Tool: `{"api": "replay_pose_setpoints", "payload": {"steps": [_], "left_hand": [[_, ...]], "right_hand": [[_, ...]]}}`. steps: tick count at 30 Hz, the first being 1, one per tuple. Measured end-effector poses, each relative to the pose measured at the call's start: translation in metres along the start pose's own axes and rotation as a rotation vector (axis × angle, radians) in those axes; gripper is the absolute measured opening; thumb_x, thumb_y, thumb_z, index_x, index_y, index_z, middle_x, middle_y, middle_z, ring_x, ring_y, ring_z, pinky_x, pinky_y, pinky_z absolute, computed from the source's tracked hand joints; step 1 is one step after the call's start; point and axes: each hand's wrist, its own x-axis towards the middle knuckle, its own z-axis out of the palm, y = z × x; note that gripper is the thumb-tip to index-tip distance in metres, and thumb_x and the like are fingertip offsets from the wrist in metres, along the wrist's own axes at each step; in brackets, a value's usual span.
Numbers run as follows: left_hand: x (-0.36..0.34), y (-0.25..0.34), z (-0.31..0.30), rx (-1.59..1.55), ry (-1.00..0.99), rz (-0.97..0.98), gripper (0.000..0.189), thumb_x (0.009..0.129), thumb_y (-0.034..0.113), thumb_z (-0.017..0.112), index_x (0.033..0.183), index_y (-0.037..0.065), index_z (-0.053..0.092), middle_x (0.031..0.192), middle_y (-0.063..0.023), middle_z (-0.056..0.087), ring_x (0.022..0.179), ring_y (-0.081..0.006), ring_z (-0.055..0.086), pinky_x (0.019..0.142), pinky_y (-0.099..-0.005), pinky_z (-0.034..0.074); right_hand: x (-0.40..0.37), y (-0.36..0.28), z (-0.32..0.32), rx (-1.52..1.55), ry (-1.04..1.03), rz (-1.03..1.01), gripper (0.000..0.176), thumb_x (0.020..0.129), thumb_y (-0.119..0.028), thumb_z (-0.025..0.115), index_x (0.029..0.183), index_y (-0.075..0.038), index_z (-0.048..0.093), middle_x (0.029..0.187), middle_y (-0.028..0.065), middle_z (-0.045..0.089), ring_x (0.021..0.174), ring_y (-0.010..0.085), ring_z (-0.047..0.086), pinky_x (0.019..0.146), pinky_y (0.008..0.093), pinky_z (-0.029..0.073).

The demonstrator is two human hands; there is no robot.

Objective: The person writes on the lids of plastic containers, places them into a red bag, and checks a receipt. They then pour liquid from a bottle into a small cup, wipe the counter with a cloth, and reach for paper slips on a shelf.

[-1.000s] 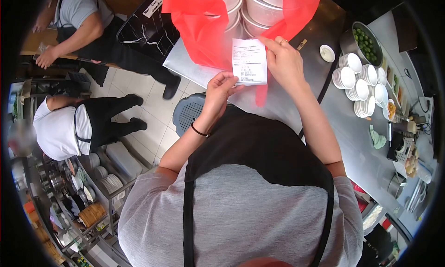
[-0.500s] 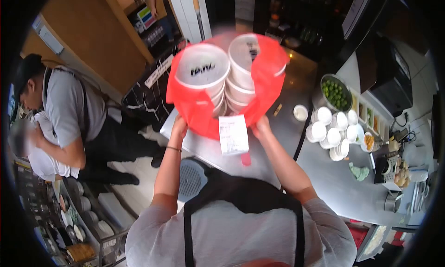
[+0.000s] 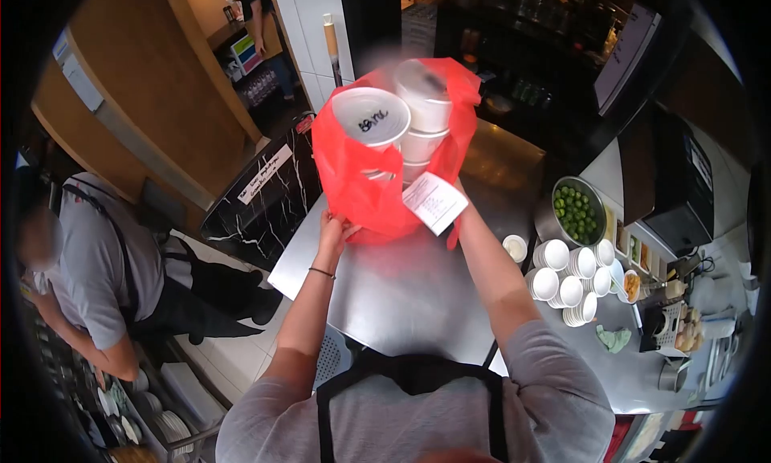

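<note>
A red plastic bag [image 3: 365, 198], its top open, is in front of me above the steel counter [image 3: 401, 290]. Inside are stacked white tubs; dark handwriting marks the lid of the left tub [image 3: 371, 116], and a second stack [image 3: 422, 110] stands beside it. My left hand [image 3: 334, 228] is closed on the bag's lower left side, fingers pinching the plastic. On the lower right, my right hand [image 3: 468, 216] grips the bag, its fingers mostly hidden behind a printed receipt [image 3: 435, 203]. The receipt hangs tilted on the bag's front, near that hand.
To the right are stacked white cups [image 3: 569, 290], a metal bowl of green limes [image 3: 577, 212], a small white cup [image 3: 515, 248] and a green cloth [image 3: 613, 338]. A co-worker [image 3: 104, 254] stands at left by a shelf cart. A black marbled panel [image 3: 269, 194] borders the counter.
The bag has turned and tilted, and the receipt has swung up to the right. My left hand has shifted right. My view has turned, and the co-worker at left has moved.
</note>
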Motion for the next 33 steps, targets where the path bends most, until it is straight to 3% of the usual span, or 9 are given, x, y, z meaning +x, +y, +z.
{"api": "replay_pose_setpoints", "payload": {"steps": [4, 12, 22, 26, 28, 30, 33], "left_hand": [[0.044, -0.001, 0.026, 0.001, 0.032, 0.020, 0.027, 0.083, 0.009, 0.053, 0.102, 0.003, 0.035, 0.093, -0.0152, 0.055, 0.073, -0.0223, 0.061, 0.063, -0.0366, 0.056], [0.101, 0.000, 0.067, -0.054, 0.063, 0.052, 0.025, 0.085, 0.005, 0.047, 0.105, 0.001, 0.033, 0.092, -0.0130, 0.051, 0.066, -0.0211, 0.058, 0.057, -0.0348, 0.057], [0.127, -0.003, 0.085, -0.096, 0.145, 0.054, 0.030, 0.085, 0.005, 0.048, 0.108, 0.003, 0.030, 0.093, -0.0128, 0.047, 0.068, -0.0204, 0.054, 0.058, -0.0364, 0.056], [0.121, 0.000, 0.083, -0.100, 0.149, 0.016, 0.034, 0.085, 0.006, 0.049, 0.111, 0.003, 0.028, 0.094, -0.0126, 0.047, 0.068, -0.0206, 0.054, 0.060, -0.0390, 0.055], [0.110, 0.003, 0.077, -0.054, 0.130, -0.032, 0.044, 0.084, 0.012, 0.055, 0.116, 0.005, 0.026, 0.094, -0.0104, 0.048, 0.068, -0.0195, 0.053, 0.061, -0.0381, 0.053], [0.082, 0.001, 0.060, 0.078, 0.103, -0.024, 0.048, 0.083, 0.015, 0.059, 0.118, 0.006, 0.026, 0.093, -0.0092, 0.049, 0.068, -0.0182, 0.053, 0.062, -0.0363, 0.052], [0.029, -0.029, 0.020, 0.287, 0.009, -0.027, 0.050, 0.080, 0.023, 0.064, 0.116, 0.005, 0.035, 0.090, -0.0063, 0.053, 0.070, -0.0136, 0.053, 0.061, -0.0296, 0.048]], "right_hand": [[0.051, -0.016, 0.003, 0.021, 0.040, -0.038, 0.032, 0.089, -0.018, 0.046, 0.118, -0.006, 0.042, 0.093, 0.0085, 0.058, 0.073, 0.0215, 0.059, 0.063, 0.0318, 0.049], [0.149, -0.048, 0.005, 0.070, 0.115, -0.126, 0.032, 0.089, -0.017, 0.046, 0.118, -0.007, 0.042, 0.092, 0.0076, 0.058, 0.073, 0.0205, 0.058, 0.063, 0.0309, 0.048], [0.186, -0.056, -0.009, 0.084, 0.203, -0.210, 0.032, 0.088, -0.015, 0.045, 0.119, -0.007, 0.042, 0.092, 0.0066, 0.058, 0.073, 0.0192, 0.057, 0.062, 0.0297, 0.047], [0.151, -0.044, -0.027, -0.020, 0.288, -0.273, 0.032, 0.088, -0.014, 0.045, 0.120, -0.008, 0.042, 0.092, 0.0061, 0.057, 0.073, 0.0187, 0.057, 0.062, 0.0292, 0.047], [0.100, -0.031, -0.032, -0.193, 0.302, -0.344, 0.032, 0.088, -0.014, 0.045, 0.120, -0.008, 0.042, 0.091, 0.0059, 0.057, 0.073, 0.0185, 0.057, 0.062, 0.0290, 0.047], [0.024, -0.010, -0.025, -0.435, 0.235, -0.425, 0.036, 0.086, -0.018, 0.051, 0.121, -0.010, 0.043, 0.090, -0.0001, 0.054, 0.076, 0.0110, 0.054, 0.064, 0.0228, 0.044], [-0.101, 0.013, -0.058, -0.791, -0.178, -0.147, 0.038, 0.083, -0.019, 0.058, 0.119, -0.008, 0.047, 0.092, 0.0004, 0.056, 0.082, 0.0109, 0.054, 0.070, 0.0254, 0.045]]}}
